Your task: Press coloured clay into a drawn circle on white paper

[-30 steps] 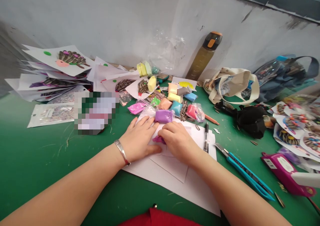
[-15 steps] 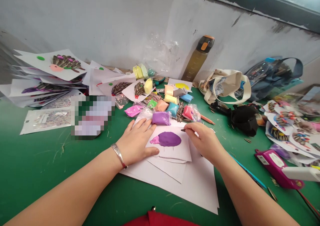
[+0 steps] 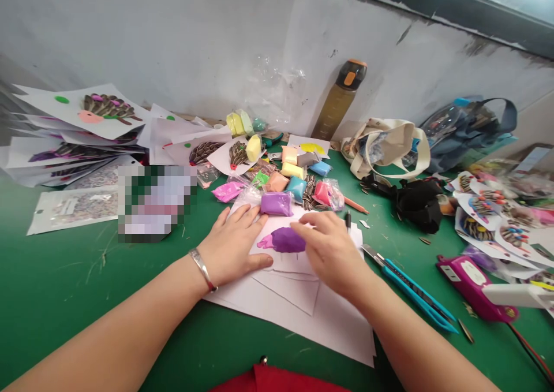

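My left hand (image 3: 236, 245) lies flat with fingers spread, pressing on the left part of a stack of white sheets (image 3: 298, 297). On the top sheet is a purple clay oval (image 3: 288, 240) with a pink clay piece (image 3: 265, 242) at its left end and thin drawn lines below. Over the oval's right side, my right hand (image 3: 333, 250) reaches with its index finger extended, seemingly touching the clay. A black pen (image 3: 348, 221) pokes out past that hand's far side; whether the hand touches it is hidden. A purple clay pack (image 3: 277, 204) sits just above the sheet.
A blue utility knife (image 3: 415, 291) lies right of the papers, near a magenta device (image 3: 474, 288). Several clay packs, seeds and a bottle (image 3: 340, 100) stand behind. Finished pictures (image 3: 110, 112) pile up at left. A cream bag (image 3: 385, 146) and black pouch (image 3: 418, 204) are at right.
My right hand has moved left from the sheet's right edge onto the purple oval. The pen no longer points from its fingertips. The utility knife is more exposed; my left hand stays put.
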Available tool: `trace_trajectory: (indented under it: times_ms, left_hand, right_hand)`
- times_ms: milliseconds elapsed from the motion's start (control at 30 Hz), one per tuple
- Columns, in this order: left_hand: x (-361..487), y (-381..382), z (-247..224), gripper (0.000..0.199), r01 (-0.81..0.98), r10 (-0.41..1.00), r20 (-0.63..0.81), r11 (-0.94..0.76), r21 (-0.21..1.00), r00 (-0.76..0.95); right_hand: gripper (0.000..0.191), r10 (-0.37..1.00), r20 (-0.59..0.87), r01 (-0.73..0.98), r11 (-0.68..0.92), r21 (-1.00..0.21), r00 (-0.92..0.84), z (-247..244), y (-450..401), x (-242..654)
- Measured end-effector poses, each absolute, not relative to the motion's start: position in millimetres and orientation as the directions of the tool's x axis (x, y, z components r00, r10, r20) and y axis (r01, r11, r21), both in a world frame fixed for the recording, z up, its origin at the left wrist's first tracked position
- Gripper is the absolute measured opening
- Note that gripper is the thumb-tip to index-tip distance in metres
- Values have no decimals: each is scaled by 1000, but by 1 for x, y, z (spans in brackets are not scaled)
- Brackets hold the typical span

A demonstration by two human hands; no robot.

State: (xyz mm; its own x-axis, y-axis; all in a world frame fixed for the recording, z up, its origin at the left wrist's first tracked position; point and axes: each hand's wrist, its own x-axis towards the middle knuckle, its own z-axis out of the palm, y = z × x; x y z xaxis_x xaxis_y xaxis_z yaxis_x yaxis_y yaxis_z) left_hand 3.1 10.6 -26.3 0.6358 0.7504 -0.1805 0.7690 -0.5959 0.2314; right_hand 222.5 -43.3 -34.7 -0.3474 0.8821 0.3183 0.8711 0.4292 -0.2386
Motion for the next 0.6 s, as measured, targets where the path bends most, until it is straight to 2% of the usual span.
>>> trace_trajectory:
  times_ms: [167,300,500,600]
  left_hand:
    - [3,10,-27,74,761,752,-145,-606,231,643]
    - [3,9,-28,74,761,750,-152,-606,229,643]
    - [3,9,-26,77,774,756,-179,-589,231,629]
    - [3,9,-26,75,769,753,-168,-599,225,636]
  right_hand:
    - [36,835,189,820,546,-174,-516,-38,-47,188]
    - [35,823,168,818,564,-116,-543,-41,-46,187]
    - [40,838,202,830,537,-152,-506,-40,-44,192]
    - [34,822,178,817,564,-121,-541,-40,-44,190]
